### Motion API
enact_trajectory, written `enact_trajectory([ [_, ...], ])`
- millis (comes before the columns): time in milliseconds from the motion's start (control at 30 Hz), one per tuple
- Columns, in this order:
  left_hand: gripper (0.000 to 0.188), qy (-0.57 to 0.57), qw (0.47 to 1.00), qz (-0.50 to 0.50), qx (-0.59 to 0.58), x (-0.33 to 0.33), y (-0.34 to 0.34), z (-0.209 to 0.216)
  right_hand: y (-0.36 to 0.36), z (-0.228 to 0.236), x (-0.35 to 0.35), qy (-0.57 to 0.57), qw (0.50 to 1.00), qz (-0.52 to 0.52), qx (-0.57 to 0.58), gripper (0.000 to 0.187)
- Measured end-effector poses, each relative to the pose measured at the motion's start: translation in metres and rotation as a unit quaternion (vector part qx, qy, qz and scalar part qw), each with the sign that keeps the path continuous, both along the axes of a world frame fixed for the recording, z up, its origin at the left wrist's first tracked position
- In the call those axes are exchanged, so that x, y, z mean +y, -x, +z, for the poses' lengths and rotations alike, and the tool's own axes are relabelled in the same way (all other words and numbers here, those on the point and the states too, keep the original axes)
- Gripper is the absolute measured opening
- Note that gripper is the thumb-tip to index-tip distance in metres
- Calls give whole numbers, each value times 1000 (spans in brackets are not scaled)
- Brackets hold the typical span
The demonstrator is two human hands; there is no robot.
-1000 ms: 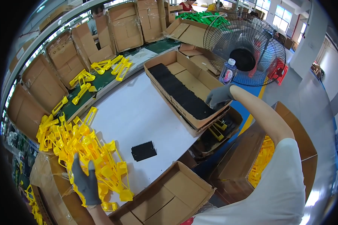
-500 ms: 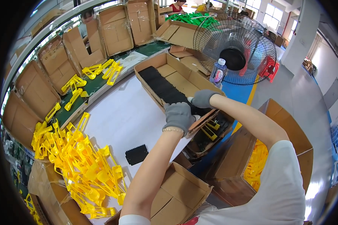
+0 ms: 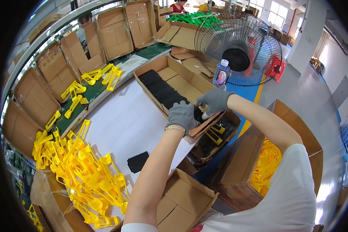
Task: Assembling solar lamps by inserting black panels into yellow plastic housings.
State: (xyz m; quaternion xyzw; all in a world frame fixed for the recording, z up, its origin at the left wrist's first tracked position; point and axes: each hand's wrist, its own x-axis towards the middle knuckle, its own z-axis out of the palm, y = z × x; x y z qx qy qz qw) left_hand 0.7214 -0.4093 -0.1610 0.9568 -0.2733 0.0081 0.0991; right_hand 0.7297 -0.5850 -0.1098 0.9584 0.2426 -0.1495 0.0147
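Note:
A cardboard tray stands at the far right of the white tabletop, with a packed row of thin black parts along its left side. At the tray's near end, my left hand, in a grey glove, has its fingers curled down over the end of the row. Just right of it, my right hand, gloved too, is bent over the near right corner with thumb and fingers drawn together. Its fingertips are partly hidden among the black parts. A flat black piece lies alone on the tabletop, left of my left forearm.
Yellow plastic parts are heaped at the left; more lie on the green belt. A bottle and a black fan stand beyond the tray. An open carton of yellow parts is at right, a cardboard tray nearest me.
My right hand has lifted slightly and turned, its thumb and fingertips showing more. My left hand stays at the tray's near end. The whole view has shifted slightly.

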Motion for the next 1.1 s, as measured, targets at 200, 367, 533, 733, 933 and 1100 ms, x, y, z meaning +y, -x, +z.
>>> enact_trajectory([
  [200,48,51,999,-15,0,10,-4,1,7,-8,3,49,990,89,-96,50],
  [367,20,110,993,-28,44,21,-29,-16,-1,-6,16,124,978,159,-48,38],
  [533,22,95,993,-32,66,19,-32,-9,-1,-7,20,191,955,209,-89,33],
  [733,18,129,992,5,-5,16,-27,-12,-4,-13,8,64,971,210,-90,37],
  [933,16,132,990,43,-9,9,-25,-16,-9,-9,33,212,960,179,-43,36],
  [1100,17,151,988,43,-10,14,-23,-19,-10,0,44,248,947,204,-21,38],
])
